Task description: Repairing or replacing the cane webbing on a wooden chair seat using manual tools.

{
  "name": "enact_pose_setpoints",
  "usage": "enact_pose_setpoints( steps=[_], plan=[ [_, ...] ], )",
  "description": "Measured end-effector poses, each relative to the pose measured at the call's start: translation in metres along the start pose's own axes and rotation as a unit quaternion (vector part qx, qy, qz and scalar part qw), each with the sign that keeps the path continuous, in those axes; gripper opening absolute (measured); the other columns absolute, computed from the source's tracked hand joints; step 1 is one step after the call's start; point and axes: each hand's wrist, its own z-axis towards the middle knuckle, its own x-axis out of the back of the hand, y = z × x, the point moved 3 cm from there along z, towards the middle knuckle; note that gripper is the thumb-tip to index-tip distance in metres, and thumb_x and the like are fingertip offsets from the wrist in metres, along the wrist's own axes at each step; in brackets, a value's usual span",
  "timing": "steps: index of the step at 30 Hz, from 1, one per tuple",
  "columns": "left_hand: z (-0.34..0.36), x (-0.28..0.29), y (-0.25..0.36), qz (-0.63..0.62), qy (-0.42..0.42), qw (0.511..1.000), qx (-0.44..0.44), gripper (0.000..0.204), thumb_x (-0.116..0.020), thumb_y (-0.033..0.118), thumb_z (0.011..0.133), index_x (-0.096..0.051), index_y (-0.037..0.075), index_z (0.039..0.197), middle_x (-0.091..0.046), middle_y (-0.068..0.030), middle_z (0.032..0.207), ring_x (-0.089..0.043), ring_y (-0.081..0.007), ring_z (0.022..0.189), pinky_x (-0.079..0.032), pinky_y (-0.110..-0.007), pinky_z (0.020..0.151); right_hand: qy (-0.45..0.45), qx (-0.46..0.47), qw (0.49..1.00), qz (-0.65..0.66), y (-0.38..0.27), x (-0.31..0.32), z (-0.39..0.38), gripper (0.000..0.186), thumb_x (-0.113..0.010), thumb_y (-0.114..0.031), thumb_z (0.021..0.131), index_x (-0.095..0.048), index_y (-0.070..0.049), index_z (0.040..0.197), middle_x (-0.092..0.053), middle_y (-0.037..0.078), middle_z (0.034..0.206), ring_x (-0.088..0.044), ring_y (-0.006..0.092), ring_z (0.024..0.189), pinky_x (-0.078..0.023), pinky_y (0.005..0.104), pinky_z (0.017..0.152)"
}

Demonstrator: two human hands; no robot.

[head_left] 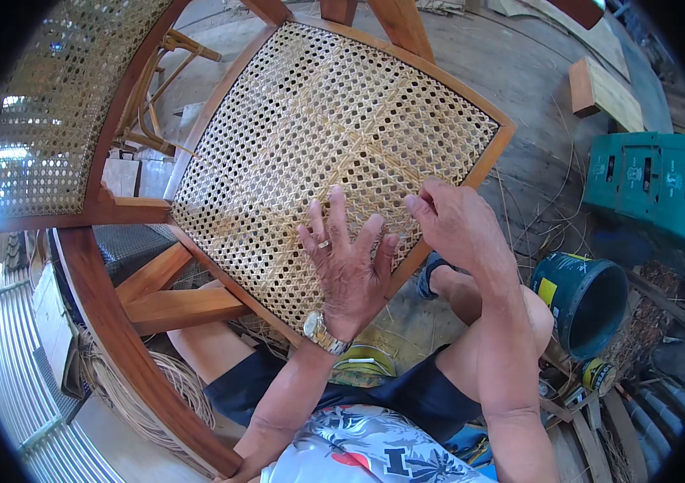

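A wooden chair lies tipped before me, its woven cane seat (pixel 294 121) facing up inside a reddish-brown frame (pixel 471 165). My left hand (pixel 348 266) rests on the near part of the cane with its fingers spread; a ring and a wristwatch (pixel 322 332) are on it. Close to the seat's right edge, my right hand (pixel 459 221) is closed, thumb and forefinger pinched together at the weave. Whatever thin piece they grip, if any, is too small to make out. At the upper left stands the chair's cane back panel (pixel 45 121).
A green plastic crate (pixel 644 181) sits at the right, with a dark green bucket (pixel 588 302) below it and a small tin (pixel 598 374) nearby. A wooden block (pixel 600 88) lies at the upper right. Coiled cane strands (pixel 153 378) lie at the lower left, beside the curved chair leg.
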Motion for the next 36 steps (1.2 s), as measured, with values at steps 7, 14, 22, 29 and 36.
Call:
enact_pose_setpoints(
  steps=[7, 14, 22, 29, 36],
  plan=[
    [-0.008, 0.010, -0.019, -0.053, 0.011, 0.998, -0.028, 0.053, -0.060, 0.044, 0.102, -0.055, 0.007, 0.139, -0.033, -0.0218, 0.165, -0.023, -0.0460, 0.154, -0.012, -0.064, 0.123, 0.061, 0.051, 0.997, -0.015, -0.001, -0.009, 0.005, 0.028, -0.065, -0.028, 0.098, -0.066, -0.001, 0.094, -0.070, 0.023, 0.082, -0.068, 0.0440, 0.081, -0.052, 0.0497, 0.072],
    [-0.013, 0.017, -0.040, -0.036, -0.009, 0.994, -0.101, 0.065, -0.062, 0.046, 0.100, -0.049, 0.003, 0.148, -0.039, -0.0163, 0.162, -0.029, -0.0411, 0.153, -0.021, -0.056, 0.124, 0.083, 0.060, 0.994, -0.041, -0.006, -0.024, -0.008, 0.019, -0.068, -0.021, 0.093, -0.066, -0.002, 0.093, -0.071, 0.020, 0.080, -0.070, 0.0390, 0.078, -0.053, 0.0471, 0.071],
    [-0.017, 0.020, -0.042, -0.042, 0.016, 0.993, -0.107, 0.062, -0.061, 0.042, 0.100, -0.051, 0.004, 0.147, -0.040, -0.0151, 0.161, -0.032, -0.0392, 0.151, -0.022, -0.054, 0.125, 0.032, -0.037, 0.983, 0.178, -0.008, -0.041, -0.010, 0.013, -0.069, -0.012, 0.090, -0.064, -0.001, 0.087, -0.069, 0.012, 0.069, -0.069, 0.0212, 0.057, -0.054, 0.0337, 0.053],
    [-0.018, 0.021, -0.046, -0.074, 0.018, 0.992, -0.097, 0.062, -0.063, 0.041, 0.099, -0.051, 0.004, 0.147, -0.040, -0.0151, 0.161, -0.032, -0.0386, 0.152, -0.023, -0.055, 0.125, 0.006, -0.062, 0.979, 0.194, -0.008, -0.047, 0.000, 0.016, -0.075, -0.013, 0.091, -0.062, -0.003, 0.088, -0.068, 0.004, 0.066, -0.062, 0.0091, 0.050, -0.046, 0.0231, 0.045],
    [-0.018, 0.018, -0.049, -0.087, 0.007, 0.991, -0.100, 0.064, -0.065, 0.041, 0.097, -0.049, 0.003, 0.147, -0.040, -0.0162, 0.161, -0.031, -0.0398, 0.151, -0.022, -0.055, 0.124, 0.010, -0.072, 0.987, 0.145, -0.012, -0.047, 0.003, 0.021, -0.077, -0.016, 0.089, -0.063, -0.002, 0.086, -0.069, 0.006, 0.067, -0.063, 0.0102, 0.050, -0.049, 0.0252, 0.044]
  ],
)
